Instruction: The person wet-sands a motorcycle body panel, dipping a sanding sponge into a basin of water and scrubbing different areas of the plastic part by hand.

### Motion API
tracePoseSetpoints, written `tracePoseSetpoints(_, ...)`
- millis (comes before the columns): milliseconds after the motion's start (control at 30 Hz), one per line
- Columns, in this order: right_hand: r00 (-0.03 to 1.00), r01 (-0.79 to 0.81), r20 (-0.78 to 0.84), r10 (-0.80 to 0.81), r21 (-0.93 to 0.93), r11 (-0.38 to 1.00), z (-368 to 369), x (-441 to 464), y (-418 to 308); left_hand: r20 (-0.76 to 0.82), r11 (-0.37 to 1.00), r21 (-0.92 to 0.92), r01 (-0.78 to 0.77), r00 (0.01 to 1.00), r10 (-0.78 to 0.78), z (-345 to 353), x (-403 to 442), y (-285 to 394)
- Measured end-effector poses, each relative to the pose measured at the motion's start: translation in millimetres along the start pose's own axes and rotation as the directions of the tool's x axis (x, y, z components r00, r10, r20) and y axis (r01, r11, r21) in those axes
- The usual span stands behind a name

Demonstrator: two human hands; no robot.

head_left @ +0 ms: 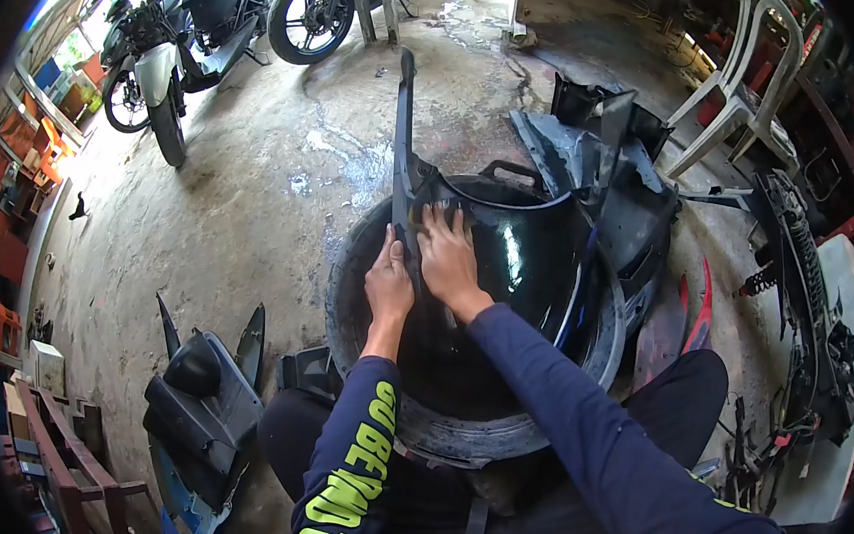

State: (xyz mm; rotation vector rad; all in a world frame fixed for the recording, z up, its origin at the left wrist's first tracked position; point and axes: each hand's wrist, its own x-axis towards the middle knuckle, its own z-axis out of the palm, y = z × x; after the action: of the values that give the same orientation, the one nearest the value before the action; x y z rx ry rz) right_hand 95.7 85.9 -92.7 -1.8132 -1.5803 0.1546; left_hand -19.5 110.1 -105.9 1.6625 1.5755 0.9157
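A round black tub (606,353) with dark, shiny liquid in it stands between my knees. Over its far left rim, a long, narrow black plastic motorcycle body panel (403,138) points away from me, its thin end up. My left hand (388,285) is closed around the panel's left edge, thumb along the top. My right hand (447,260) presses on the panel just beside it, fingers stretched out and slightly apart. Whether anything thin lies under those fingers cannot be seen. The panel's near end is hidden by my hands and the dark tub.
Black fairing pieces (632,201) are heaped at the tub's right. More body panels (206,395) lie on the concrete floor (234,242) at left. Two motorcycles (167,87) stand behind. A white plastic chair (743,81) is at far right, near a shock spring (761,281).
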Motion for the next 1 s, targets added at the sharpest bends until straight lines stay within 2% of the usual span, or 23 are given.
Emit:
tracePoseSetpoints(33, 1.000, 0.000, 0.004, 0.000, 0.004, 1.000, 4, -8, -2, -0.002, 1.000, 0.003, 0.003, 1.000, -0.003, 1, 1, -5)
tracePoseSetpoints(100, 0.995, 0.097, 0.037, -0.095, -0.060, 0.993, 11, -47, -3, -0.100, 0.993, -0.060, -0.105, 0.990, 0.099, 8, 10, -16)
tracePoseSetpoints(133, 0.992, 0.078, 0.108, -0.071, -0.063, 0.995, 13, -79, -2, -0.126, 0.989, -0.066, -0.129, 0.985, 0.120, 11, 9, -18)
tracePoseSetpoints(167, 0.988, 0.074, 0.138, -0.067, -0.047, 0.996, 5, -95, -3, -0.067, 0.999, -0.046, -0.025, 0.998, 0.022, 6, 3, -6)
tracePoseSetpoints(233, 0.999, -0.021, 0.043, 0.026, -0.094, 0.995, 9, -60, -2, -0.058, 1.000, -0.016, -0.010, 0.998, 0.009, 2, -4, 5)
tracePoseSetpoints(300, 0.996, -0.081, -0.052, 0.077, -0.080, 0.994, 9, -8, -4, -0.092, 1.000, -0.011, -0.009, 0.996, 0.008, 9, 7, -13)
tracePoseSetpoints(400, 0.997, 0.076, 0.038, -0.072, -0.126, 0.989, 8, -37, -2, -0.148, 0.996, -0.017, 0.090, 0.985, -0.091, 3, 10, -14)
tracePoseSetpoints(467, 0.977, 0.148, 0.168, -0.132, -0.087, 0.985, -10, -106, -2, -0.164, 0.994, -0.020, 0.104, 0.981, -0.106, 3, 13, -22)
tracePoseSetpoints(500, 0.958, 0.172, 0.239, -0.158, -0.037, 0.984, -26, -123, 2, -0.191, 0.989, -0.030, 0.143, 0.971, -0.146, 2, 16, -22)
tracePoseSetpoints(567, 0.929, 0.229, 0.312, -0.201, -0.057, 0.972, -66, -136, 7, -0.210, 0.981, -0.036, 0.193, 0.958, -0.196, 0, 10, -22)
tracePoseSetpoints(633, 0.938, 0.208, 0.273, -0.216, 0.057, 0.976, -99, -137, 14, -0.263, 0.981, -0.060, 0.182, 0.946, -0.191, -7, 10, -12)
tracePoseSetpoints(700, 0.954, 0.241, 0.165, -0.251, 0.078, 0.967, -132, -134, 9, -0.283, 0.981, -0.045, 0.190, 0.939, -0.195, -7, 10, -10)
tracePoseSetpoints(767, 0.954, 0.129, 0.263, -0.142, 0.067, 0.989, -160, -136, 4, -0.315, 0.945, -0.157, 0.288, 0.892, -0.324, -9, 8, 0)
tracePoseSetpoints(800, 0.960, 0.167, 0.213, -0.179, 0.073, 0.983, -161, -140, 9, -0.317, 0.945, -0.162, 0.284, 0.892, -0.322, -11, 7, 5)
tracePoseSetpoints(833, 0.960, 0.172, 0.209, -0.183, 0.071, 0.983, -167, -142, 12, -0.282, 0.914, -0.227, 0.336, 0.876, -0.392, -14, 6, 12)
tracePoseSetpoints(867, 0.919, 0.188, 0.341, -0.197, 0.060, 0.980, -172, -144, 15, -0.240, 0.876, -0.286, 0.389, 0.856, -0.458, -16, 4, 17)
tracePoseSetpoints(900, 0.861, 0.204, 0.466, -0.204, 0.052, 0.978, -175, -147, 17, -0.241, 0.878, -0.285, 0.385, 0.858, -0.454, -15, 2, 18)
tracePoseSetpoints(967, 0.829, 0.230, 0.517, -0.214, 0.034, 0.973, -165, -153, 27, -0.240, 0.875, -0.278, 0.397, 0.853, -0.463, -10, -4, 25)
tracePoseSetpoints(1000, 0.759, 0.228, 0.644, -0.097, -0.123, 0.966, -153, -157, 37, -0.288, 0.880, -0.289, 0.377, 0.842, -0.456, -4, -12, 33)
